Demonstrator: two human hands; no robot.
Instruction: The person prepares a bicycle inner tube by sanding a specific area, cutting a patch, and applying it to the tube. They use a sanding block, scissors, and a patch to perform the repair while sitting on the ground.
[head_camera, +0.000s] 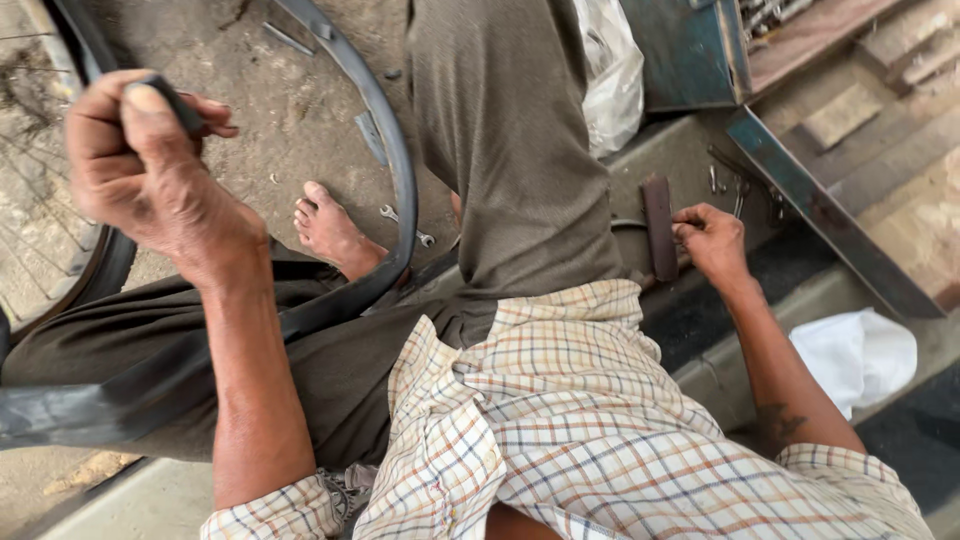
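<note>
Head view: my left hand (140, 165) pinches the black inner tube (120, 400), which drapes across my lap. My right hand (712, 243) closes its fingers on a flat rusty bar (658, 225) lying on the ledge (690, 160). Farther off, a small wrench (405, 224) lies on the dirt.

Only 1 camera looks here, worn on the head. It looks steeply down, very close, over the person's lap and ground (280, 110).
</note>
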